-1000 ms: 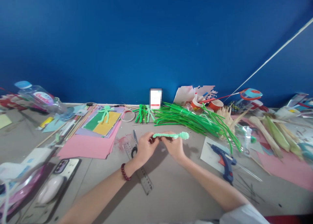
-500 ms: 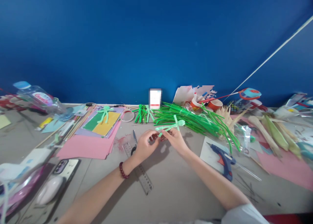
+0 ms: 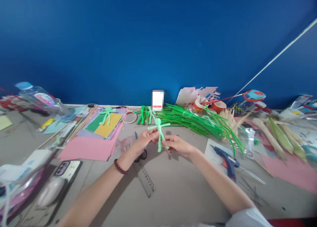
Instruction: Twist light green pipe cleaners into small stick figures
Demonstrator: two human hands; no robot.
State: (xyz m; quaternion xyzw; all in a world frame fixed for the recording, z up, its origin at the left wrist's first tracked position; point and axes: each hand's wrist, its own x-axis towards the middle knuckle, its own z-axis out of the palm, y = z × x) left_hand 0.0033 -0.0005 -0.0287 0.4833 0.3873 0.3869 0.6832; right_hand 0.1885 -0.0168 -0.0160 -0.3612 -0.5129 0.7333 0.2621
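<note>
A pale green pipe-cleaner figure [image 3: 160,130] stands upright between my hands, its round head up, arms spread and legs pointing down. My left hand [image 3: 146,139] is closed on its left side, by the arm and body. My right hand [image 3: 180,145] pinches it low down, at a leg. Beneath my left hand lie scissors [image 3: 143,154], partly covered, and a metal ruler [image 3: 146,180]. A similar pale green figure [image 3: 107,115] rests on coloured sheets, and darker green figures [image 3: 143,115] lean near the wall.
Green pipe cleaners [image 3: 198,119] are piled behind my hands. On the right are a glue gun [image 3: 226,161], corn husks [image 3: 279,134] and pink paper [image 3: 287,171]. Pink sheets [image 3: 89,147], a phone [image 3: 69,169], a computer mouse [image 3: 51,191] and a plastic bottle [image 3: 41,96] occupy the left.
The figure has turned from lying sideways, head to the right, to upright with its head at the top. My left hand has shifted slightly left, and my right hand has moved down to its leg.
</note>
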